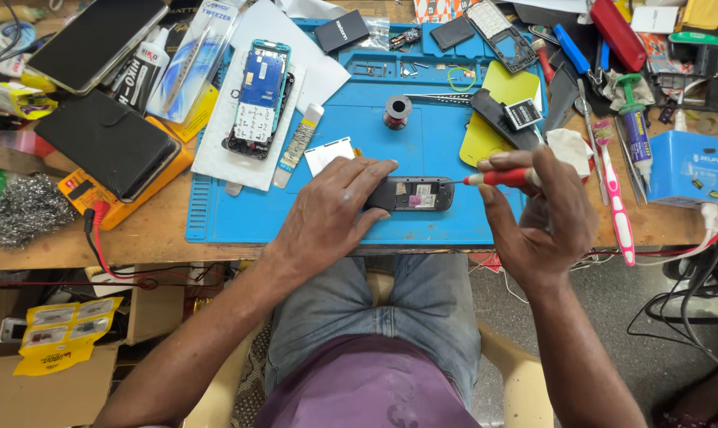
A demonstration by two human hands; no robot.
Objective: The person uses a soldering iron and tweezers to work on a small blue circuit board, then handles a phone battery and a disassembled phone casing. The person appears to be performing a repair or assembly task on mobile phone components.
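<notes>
A small dark phone body (413, 194) lies back-up on the blue work mat (438, 143), near the mat's front edge. My left hand (331, 210) presses flat on its left end and holds it down. My right hand (541, 214) grips a red-handled screwdriver (498, 178) whose thin tip points left and meets the phone's right end. A small pink-and-white label shows on the phone's open back.
A disassembled blue phone (257, 99) rests on white paper at the mat's left. A solder spool (397, 111), yellow card (486, 119), pink toothbrush (612, 198), blue box (696, 168), black wallet (109, 143) and steel wool (22, 210) crowd the wooden bench.
</notes>
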